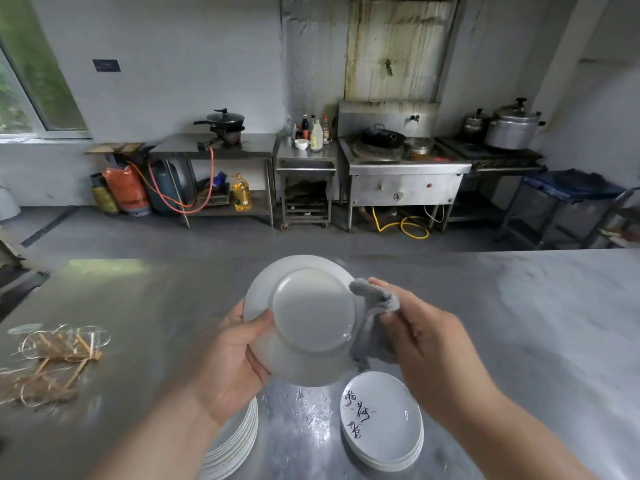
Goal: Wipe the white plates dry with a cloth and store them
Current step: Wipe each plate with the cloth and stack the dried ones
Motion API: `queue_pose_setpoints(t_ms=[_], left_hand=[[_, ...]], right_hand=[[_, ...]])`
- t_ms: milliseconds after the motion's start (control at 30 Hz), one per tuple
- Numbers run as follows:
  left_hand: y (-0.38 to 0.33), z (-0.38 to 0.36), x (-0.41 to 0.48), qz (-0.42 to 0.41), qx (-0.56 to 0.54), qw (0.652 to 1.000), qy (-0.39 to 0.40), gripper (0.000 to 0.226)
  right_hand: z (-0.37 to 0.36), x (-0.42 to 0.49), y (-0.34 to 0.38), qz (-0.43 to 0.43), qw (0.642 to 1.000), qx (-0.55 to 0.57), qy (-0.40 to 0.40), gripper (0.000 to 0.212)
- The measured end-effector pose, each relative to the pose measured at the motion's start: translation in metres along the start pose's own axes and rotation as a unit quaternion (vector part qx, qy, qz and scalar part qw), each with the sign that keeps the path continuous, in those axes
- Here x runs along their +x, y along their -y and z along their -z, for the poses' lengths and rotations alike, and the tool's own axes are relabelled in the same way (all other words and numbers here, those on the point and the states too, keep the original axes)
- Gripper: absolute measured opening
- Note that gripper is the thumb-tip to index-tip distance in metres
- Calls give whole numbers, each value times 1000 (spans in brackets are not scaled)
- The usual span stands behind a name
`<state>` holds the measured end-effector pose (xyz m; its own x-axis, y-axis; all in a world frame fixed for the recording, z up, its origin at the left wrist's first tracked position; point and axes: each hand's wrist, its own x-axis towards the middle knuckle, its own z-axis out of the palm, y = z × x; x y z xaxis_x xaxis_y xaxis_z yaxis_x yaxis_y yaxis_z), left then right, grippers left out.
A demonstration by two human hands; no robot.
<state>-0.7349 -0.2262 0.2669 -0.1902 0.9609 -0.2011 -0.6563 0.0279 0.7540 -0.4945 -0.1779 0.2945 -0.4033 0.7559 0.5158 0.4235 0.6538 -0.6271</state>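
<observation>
L hand (239, 355) grips a white plate (311, 310) above the steel table (519, 323), underside to the camera, thumb on the back by the foot ring, fingers behind the rim. R hand (433, 344) pinches a grey cloth (374, 306) against the plate's right rim. At the table's near edge: tall stack (239, 441) under the L forearm, low stack (384, 420) right of it, top plate w/ black brush characters. Water drops (308, 414) btw the stacks. Tangle of bands & sticks (52, 362) by the table's left edge. Far wall: wok (382, 136) on a stove, lidded pot (512, 128) right of it, oil bottle (241, 192) on a low shelf.
</observation>
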Motion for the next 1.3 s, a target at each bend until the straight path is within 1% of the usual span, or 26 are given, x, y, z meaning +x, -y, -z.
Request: queue_pose_setpoints(t_ms=[33, 67, 100, 133, 167, 200, 233, 267, 333, 400, 467, 500, 600, 667, 733, 800, 900, 967, 1033, 1167, 1233, 1300], left_hand=[[5, -5, -3, 0, 1, 1000, 15, 40], [11, -10, -6, 1, 3, 999, 37, 43], [14, -16, -9, 1, 12, 998, 57, 46], [16, -21, -12, -1, 25, 997, 69, 47], [17, -23, -14, -6, 33, 997, 76, 44], [17, -24, -15, -10, 32, 996, 83, 40], [16, -24, -15, -13, 22, 996, 91, 38], [14, -23, -15, -15, 11, 995, 97, 38], [9, -23, -16, -23, 4, 994, 108, 41], [6, -23, -18, -37, 7, 993, 113, 45], [5, -23, -17, -52, 2, 993, 104, 47], [5, -23, -17, -58, -5, 993, 101, 46], [10, -24, -17, -51, -22, 992, 109, 43], [17, -26, -19, -31, -27, 992, 117, 42], [22, -28, -21, -16, -21, 991, 130, 43], [21, -30, -22, -18, -2, 991, 135, 45], [12, -32, -20, -46, 20, 990, 129, 45], [4, -32, -18, -61, 14, 991, 118, 46], [0, -33, -17, -70, 3, 991, 110, 46], [6, -37, -19, -49, -11, 991, 126, 42], [10, -36, -22, -28, 5, 990, 139, 43], [9, -37, -24, -18, 39, 984, 175, 48]], right_hand=[[-15, -5, 9, 0, 1000, 7, 14, 50], [-34, -12, 17, 14, 999, -21, 23, 47], [-54, -20, 21, 35, 995, -91, 26, 46], [-69, -27, 25, 46, 984, -163, 48, 53], [-76, -30, 28, 45, 973, -211, 82, 67], [-77, -30, 27, 56, 965, -233, 104, 80], [-74, -25, 24, 67, 962, -239, 117, 89], [-68, -19, 21, 76, 957, -245, 134, 93], [-54, -4, 11, 83, 950, -274, 126, 98], [-42, 8, 5, 53, 945, -298, 126, 101], [-38, 5, 2, 32, 944, -303, 128, 103], [-39, -1, 2, 35, 948, -293, 121, 104], [-54, -27, 9, 93, 958, -239, 128, 103], [-59, -28, 11, 134, 951, -240, 142, 102], [-53, -11, 10, 155, 945, -256, 136, 100], [-42, 10, 8, 146, 946, -261, 128, 98], [-33, 24, 6, 104, 949, -273, 121, 101], [-35, 15, 5, 72, 954, -271, 106, 102], [-43, -3, 6, 70, 959, -258, 93, 102], [-53, -24, 11, 146, 949, -247, 130, 103], [-44, -9, 11, 193, 941, -241, 135, 101], [-29, 17, 12, 222, 936, -239, 131, 97]])
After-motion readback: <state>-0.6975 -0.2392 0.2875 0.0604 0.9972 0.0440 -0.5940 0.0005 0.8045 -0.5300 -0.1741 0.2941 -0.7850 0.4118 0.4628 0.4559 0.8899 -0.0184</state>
